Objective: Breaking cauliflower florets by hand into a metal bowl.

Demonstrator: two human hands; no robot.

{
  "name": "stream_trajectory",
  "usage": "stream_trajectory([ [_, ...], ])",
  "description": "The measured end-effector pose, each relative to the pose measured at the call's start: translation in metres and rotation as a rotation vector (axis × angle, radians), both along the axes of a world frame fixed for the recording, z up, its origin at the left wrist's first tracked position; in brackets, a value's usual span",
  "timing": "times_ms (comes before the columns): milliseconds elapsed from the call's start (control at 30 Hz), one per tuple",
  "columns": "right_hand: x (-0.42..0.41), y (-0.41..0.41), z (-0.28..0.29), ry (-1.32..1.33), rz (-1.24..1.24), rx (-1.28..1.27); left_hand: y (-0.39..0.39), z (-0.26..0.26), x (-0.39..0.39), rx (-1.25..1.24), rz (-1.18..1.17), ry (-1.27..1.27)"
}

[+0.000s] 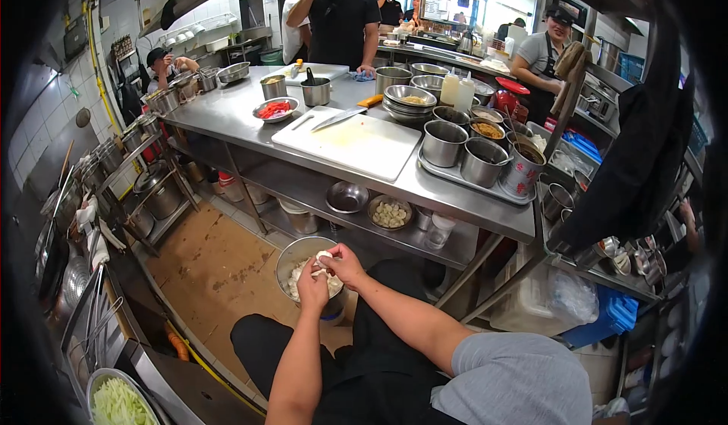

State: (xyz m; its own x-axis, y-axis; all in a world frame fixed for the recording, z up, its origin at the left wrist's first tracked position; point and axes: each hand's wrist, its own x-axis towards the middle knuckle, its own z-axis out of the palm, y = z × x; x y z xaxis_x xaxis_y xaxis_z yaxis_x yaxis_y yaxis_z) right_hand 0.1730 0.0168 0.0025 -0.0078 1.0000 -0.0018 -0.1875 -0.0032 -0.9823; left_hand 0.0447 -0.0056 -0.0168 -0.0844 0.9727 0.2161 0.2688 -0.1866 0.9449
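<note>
My left hand (314, 287) and my right hand (345, 267) meet over a deep metal pot (281, 263). Between their fingertips they hold a small white piece (323, 255), which looks like a garlic bulb. Inside the pot, under my hands, lie many whitish pieces (296, 277), partly hidden by my fingers. The pot stands low between my knees, in front of the steel table. On the table's lower shelf, just beyond my hands, a metal bowl (390, 227) holds pale peeled pieces, perhaps garlic cloves, beside an empty-looking metal bowl (347, 197).
A white cutting board (369, 152) with a knife (339, 119) lies on the steel table (250, 135). Metal pots (443, 143) crowd its right side. Shredded green vegetable (119, 405) fills a bowl at lower left. Several people stand beyond the table.
</note>
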Motion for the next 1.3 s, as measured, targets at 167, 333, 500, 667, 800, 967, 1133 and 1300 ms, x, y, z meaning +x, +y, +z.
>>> stream_trajectory([
  [167,0.005,0.007,-0.009,0.315,0.045,0.002,0.004,0.009,0.018,-0.150,-0.004,-0.371],
  [333,-0.016,-0.006,-0.004,0.107,0.163,0.052,0.004,0.019,0.012,-0.242,0.236,-0.359],
  [500,-0.030,-0.011,-0.008,-0.144,0.133,0.191,0.004,0.009,0.005,-0.161,0.356,-0.114],
  [667,-0.024,-0.002,-0.008,0.106,0.208,-0.066,0.006,0.007,-0.008,-0.162,0.274,-0.086],
  [800,-0.021,-0.001,-0.011,-0.017,0.257,0.086,-0.001,0.025,-0.007,-0.127,0.243,-0.011],
  [967,-0.013,0.001,-0.017,-0.003,0.214,0.216,-0.007,0.038,0.007,-0.058,0.239,0.071],
  [1133,-0.008,0.007,-0.023,0.102,0.340,0.125,-0.002,0.025,-0.002,-0.042,0.188,0.071],
  [1300,-0.009,0.006,-0.022,0.214,0.394,0.053,-0.004,0.035,0.003,-0.054,0.060,-0.159],
])
